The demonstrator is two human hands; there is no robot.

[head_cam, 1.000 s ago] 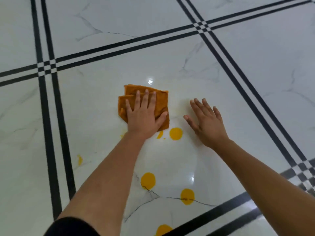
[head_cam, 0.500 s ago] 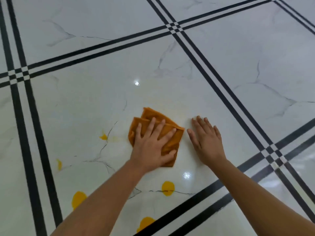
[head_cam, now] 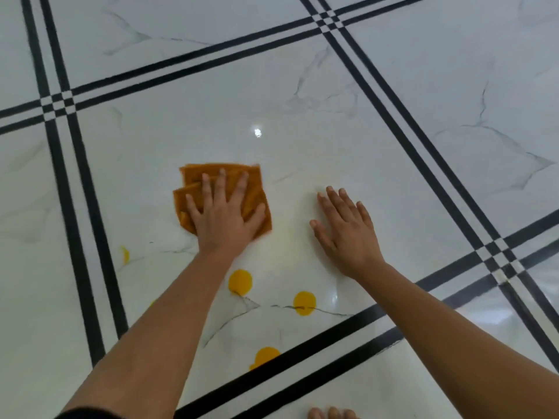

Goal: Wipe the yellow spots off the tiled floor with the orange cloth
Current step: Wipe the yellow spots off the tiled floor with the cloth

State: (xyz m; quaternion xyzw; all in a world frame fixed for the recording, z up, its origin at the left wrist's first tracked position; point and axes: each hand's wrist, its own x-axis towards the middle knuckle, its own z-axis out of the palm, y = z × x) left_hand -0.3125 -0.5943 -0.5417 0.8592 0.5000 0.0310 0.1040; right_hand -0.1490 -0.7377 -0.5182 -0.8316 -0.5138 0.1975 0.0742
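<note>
While the left hand (head_cam: 223, 222) presses flat on it, the folded orange cloth (head_cam: 193, 176) lies on the glossy white tiled floor (head_cam: 302, 116). The fingers are spread and straight across the top of the cloth, not curled round it. This open palm looks meant to push the whole pad down so that a broad face rubs the tile as it slides. The cloth's folded layers stick out past the fingertips and to the left of them.

Right of the cloth and apart from it, the right hand (head_cam: 348, 237) lies open, palm down on bare tile, holding nothing. It probably props the person's weight as they lean forward. Between the cloth and this hand the tile shows a faint yellowish haze (head_cam: 290, 237), too weak to be sure of.

Nearer the person than the cloth, three round yellow spots are not yet wiped. The first spot (head_cam: 240, 281) sits just beside the left wrist. The second spot (head_cam: 305, 302) is further right. The third spot (head_cam: 266, 356), nearest the person, touches one of the black stripes (head_cam: 375, 316). A small yellow smear (head_cam: 125, 255) lies down and left of the cloth. The job looks only partly done.

Paired black stripes frame the tile under the cloth. Bare toes (head_cam: 331, 414) show furthest from the cloth, at the bottom edge.
</note>
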